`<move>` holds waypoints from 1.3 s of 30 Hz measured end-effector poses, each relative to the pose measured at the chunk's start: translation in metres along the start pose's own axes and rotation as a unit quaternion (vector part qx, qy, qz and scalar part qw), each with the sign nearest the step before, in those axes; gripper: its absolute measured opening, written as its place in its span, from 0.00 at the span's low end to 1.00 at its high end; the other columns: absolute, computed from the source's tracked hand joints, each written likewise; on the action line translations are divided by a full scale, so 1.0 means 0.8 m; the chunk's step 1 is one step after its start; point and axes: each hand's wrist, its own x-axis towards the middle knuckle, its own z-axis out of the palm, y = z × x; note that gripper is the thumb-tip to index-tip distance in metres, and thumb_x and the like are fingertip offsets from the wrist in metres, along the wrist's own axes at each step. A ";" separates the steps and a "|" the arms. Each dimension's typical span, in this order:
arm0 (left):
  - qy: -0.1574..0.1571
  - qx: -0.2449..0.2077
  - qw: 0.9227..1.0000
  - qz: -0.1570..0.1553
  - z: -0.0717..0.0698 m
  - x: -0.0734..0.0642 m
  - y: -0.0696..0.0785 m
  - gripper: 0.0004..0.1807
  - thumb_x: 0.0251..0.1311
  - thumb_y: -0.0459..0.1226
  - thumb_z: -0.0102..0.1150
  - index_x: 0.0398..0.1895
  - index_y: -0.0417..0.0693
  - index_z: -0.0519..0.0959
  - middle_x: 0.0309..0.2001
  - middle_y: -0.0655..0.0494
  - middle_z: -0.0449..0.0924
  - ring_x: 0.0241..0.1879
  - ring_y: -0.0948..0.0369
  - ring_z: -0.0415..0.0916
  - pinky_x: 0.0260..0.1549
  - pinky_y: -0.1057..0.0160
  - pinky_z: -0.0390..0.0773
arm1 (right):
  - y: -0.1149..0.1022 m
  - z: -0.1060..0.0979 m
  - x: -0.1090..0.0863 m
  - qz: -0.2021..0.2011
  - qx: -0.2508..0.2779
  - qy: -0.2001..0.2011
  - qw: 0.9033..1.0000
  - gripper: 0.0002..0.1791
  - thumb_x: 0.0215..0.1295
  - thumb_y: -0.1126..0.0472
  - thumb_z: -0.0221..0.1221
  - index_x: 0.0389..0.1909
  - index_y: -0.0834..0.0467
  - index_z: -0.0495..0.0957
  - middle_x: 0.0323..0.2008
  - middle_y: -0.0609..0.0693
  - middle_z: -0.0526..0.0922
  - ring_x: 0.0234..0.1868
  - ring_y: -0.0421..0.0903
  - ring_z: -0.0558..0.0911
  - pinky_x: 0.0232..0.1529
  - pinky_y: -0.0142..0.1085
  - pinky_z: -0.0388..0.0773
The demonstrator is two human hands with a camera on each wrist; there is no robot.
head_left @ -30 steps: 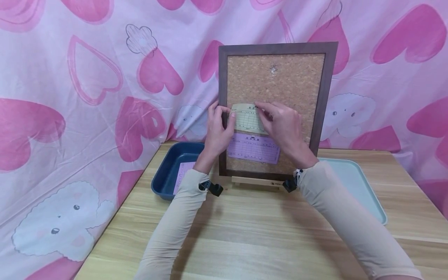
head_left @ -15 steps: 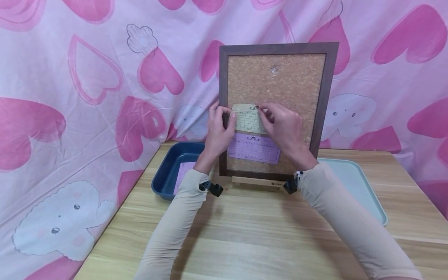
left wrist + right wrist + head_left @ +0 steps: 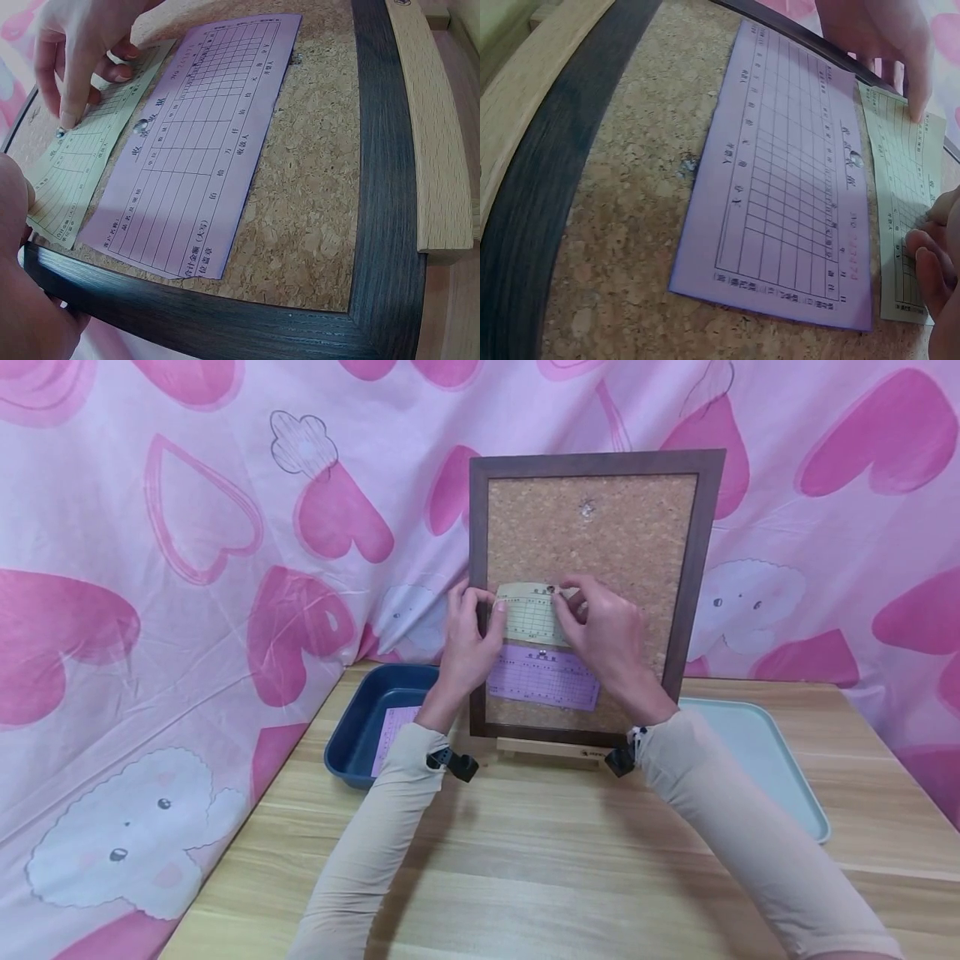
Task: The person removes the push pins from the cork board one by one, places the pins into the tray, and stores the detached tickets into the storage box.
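A framed cork board (image 3: 592,543) stands upright on a small wooden stand (image 3: 547,749). My left hand (image 3: 472,639) grips its left edge, thumb on the left end of a pale yellow-green form slip (image 3: 528,614). At the top of that slip is a small shiny pushpin (image 3: 60,133). The thumb tip of my right hand (image 3: 611,627) is right at the pin in the left wrist view; the index finger stands slightly apart and the other fingers are curled. Below hangs a purple form slip (image 3: 543,678), held by its own silver pushpin (image 3: 140,126).
A dark blue tray (image 3: 341,735) with a pinkish slip (image 3: 393,735) inside stands left of the board. On the right lies a pale green tray (image 3: 765,752). Clear pins (image 3: 587,509) cluster high on the cork. A pink heart-patterned cloth (image 3: 202,635) hangs behind the wooden table (image 3: 510,877).
My right index finger has drawn back a little to the right from the pushpin, so the pin shows more fully. The left hand and both slips keep their places.
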 end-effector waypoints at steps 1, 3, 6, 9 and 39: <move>-0.001 -0.001 1.000 -0.002 0.000 0.000 0.000 0.13 0.78 0.44 0.56 0.49 0.41 0.77 0.69 0.40 0.67 0.75 0.48 0.66 0.76 0.49 0.66 | 0.001 0.000 -0.001 0.006 0.002 -0.001 1.000 0.12 0.76 0.53 0.66 0.51 0.57 0.87 0.35 0.55 0.93 0.28 0.51 0.90 0.27 0.44 0.80; -0.003 -0.001 1.000 -0.004 0.001 0.000 0.000 0.14 0.78 0.44 0.56 0.49 0.42 0.77 0.69 0.41 0.67 0.73 0.48 0.67 0.74 0.49 0.67 | 0.001 0.001 -0.002 0.018 0.003 -0.005 1.000 0.12 0.76 0.53 0.66 0.48 0.58 0.86 0.33 0.55 0.93 0.28 0.51 0.89 0.27 0.44 0.79; -0.003 0.000 1.000 -0.005 0.001 0.000 0.000 0.13 0.78 0.44 0.56 0.49 0.42 0.76 0.69 0.41 0.67 0.72 0.48 0.67 0.74 0.49 0.68 | 0.000 0.000 -0.001 0.028 0.000 -0.018 0.999 0.13 0.77 0.52 0.65 0.48 0.58 0.86 0.33 0.54 0.93 0.27 0.50 0.88 0.27 0.41 0.77; -0.001 0.002 1.000 -0.006 0.002 -0.001 -0.001 0.13 0.78 0.43 0.56 0.49 0.41 0.76 0.69 0.41 0.67 0.72 0.49 0.67 0.73 0.49 0.68 | -0.003 0.000 0.001 0.041 0.001 -0.033 0.999 0.13 0.78 0.52 0.64 0.50 0.58 0.86 0.32 0.53 0.92 0.26 0.49 0.87 0.27 0.38 0.74; -0.013 -0.009 1.000 -0.018 0.001 -0.002 0.003 0.14 0.79 0.44 0.56 0.51 0.41 0.76 0.66 0.42 0.68 0.66 0.48 0.69 0.67 0.46 0.71 | -0.003 -0.003 0.015 0.032 0.050 -0.137 0.989 0.11 0.80 0.54 0.61 0.49 0.58 0.83 0.32 0.51 0.87 0.27 0.47 0.82 0.30 0.39 0.76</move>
